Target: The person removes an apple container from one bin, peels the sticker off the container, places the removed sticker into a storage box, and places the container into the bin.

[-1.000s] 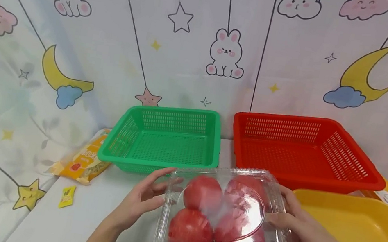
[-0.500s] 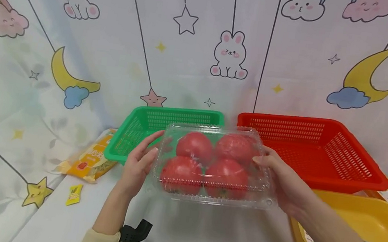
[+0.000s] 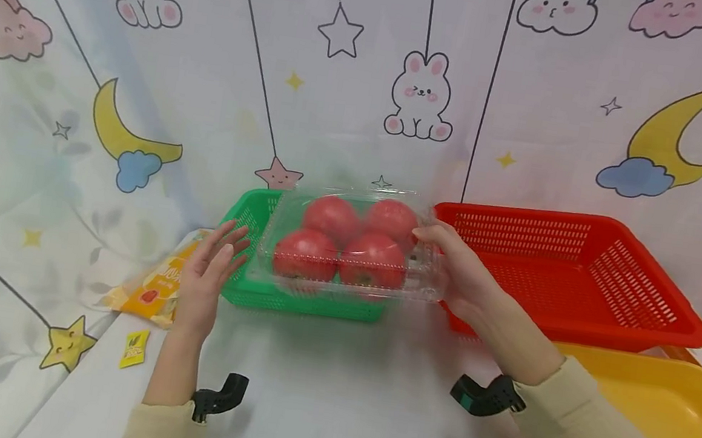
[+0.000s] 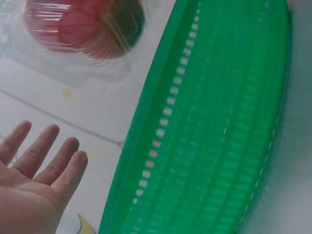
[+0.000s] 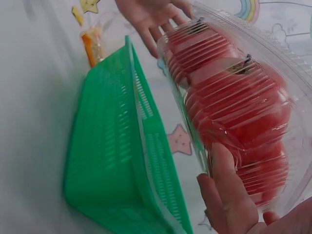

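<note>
My right hand (image 3: pixel 467 276) grips the right side of a clear plastic clamshell box (image 3: pixel 328 288). Inside it sit several red tomatoes (image 3: pixel 374 260). The box is held in the air above the green basket (image 3: pixel 305 304), hiding much of its inside in the head view. To the left of the box is my left hand (image 3: pixel 204 281), its fingers extended and holding nothing. A gap shows between that hand and the box in the left wrist view. The right wrist view shows my right thumb and fingers around the box's end, with the box tilted over the green basket's rim.
A red basket (image 3: pixel 551 326) stands at the back right, and a yellow tray (image 3: pixel 657 389) lies in front of it. An orange snack bag (image 3: pixel 155 289) and a small yellow packet (image 3: pixel 134 349) lie at the left. A patterned cloth (image 3: pixel 350 129) hangs behind.
The tomato box has moved forward and left, from in front of the baskets to over the green one. My left hand has come away from its side; my right hand keeps its grip.
</note>
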The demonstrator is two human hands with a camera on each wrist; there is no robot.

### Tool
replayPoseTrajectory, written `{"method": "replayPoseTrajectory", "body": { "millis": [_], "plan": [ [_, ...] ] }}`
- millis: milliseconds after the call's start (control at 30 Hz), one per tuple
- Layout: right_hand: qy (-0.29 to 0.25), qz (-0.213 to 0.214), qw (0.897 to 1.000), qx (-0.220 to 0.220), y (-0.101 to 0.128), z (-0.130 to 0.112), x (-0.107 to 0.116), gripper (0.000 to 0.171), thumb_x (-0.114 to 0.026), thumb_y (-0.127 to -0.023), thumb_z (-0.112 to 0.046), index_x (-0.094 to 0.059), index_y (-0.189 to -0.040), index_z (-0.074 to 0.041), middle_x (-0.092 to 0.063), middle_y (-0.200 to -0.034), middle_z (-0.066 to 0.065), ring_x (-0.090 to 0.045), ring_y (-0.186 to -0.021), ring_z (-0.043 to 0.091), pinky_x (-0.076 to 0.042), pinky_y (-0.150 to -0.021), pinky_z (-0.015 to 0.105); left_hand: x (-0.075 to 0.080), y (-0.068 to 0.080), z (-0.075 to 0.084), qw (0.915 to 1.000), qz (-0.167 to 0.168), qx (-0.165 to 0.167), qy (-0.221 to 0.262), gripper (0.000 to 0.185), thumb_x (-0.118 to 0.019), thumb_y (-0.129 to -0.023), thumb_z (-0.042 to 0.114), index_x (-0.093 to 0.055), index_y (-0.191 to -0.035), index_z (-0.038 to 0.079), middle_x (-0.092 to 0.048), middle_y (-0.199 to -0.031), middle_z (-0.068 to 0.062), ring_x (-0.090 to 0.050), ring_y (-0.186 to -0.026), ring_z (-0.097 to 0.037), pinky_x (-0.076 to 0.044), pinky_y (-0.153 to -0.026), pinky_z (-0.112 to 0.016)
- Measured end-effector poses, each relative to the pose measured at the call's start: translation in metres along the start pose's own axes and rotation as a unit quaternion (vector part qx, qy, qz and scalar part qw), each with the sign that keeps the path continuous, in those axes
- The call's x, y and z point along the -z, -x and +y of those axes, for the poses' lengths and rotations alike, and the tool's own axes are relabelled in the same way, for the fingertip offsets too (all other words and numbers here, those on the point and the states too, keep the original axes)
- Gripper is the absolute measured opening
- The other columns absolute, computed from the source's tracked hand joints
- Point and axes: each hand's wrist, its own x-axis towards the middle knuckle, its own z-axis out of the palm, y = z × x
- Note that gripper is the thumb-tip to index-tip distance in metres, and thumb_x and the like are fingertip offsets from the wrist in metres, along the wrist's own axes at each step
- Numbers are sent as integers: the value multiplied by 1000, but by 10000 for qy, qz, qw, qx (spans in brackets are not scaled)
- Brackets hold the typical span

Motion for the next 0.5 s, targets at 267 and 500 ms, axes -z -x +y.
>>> {"method": "replayPoseTrajectory", "body": {
  "millis": [267, 500],
  "plan": [
    [-20, 123, 9996, -270, -39, 0, -29, 72, -68, -92, -26, -30, -152, -22, -34, -149, 8, -35, -133, 35, -44, -101, 51, 30, -3, -3, 9902, 1029, 78, -939, 42, -56, -105, 15, -54, -145, 3, -60, -138, -7, -51, -130, -20, -41, -103, -18],
    [-346, 260, 9982, -410, -67, 9, -44, 65, -68, -92, -29, -35, -148, -22, -39, -145, 10, -43, -126, 38, -55, -89, 47, 49, -1, -18, 9735, 1488, 809, -1534, 48, -59, -104, 26, -52, -149, 12, -52, -148, -9, -44, -138, -22, -38, -108, -22]
  ]
}}
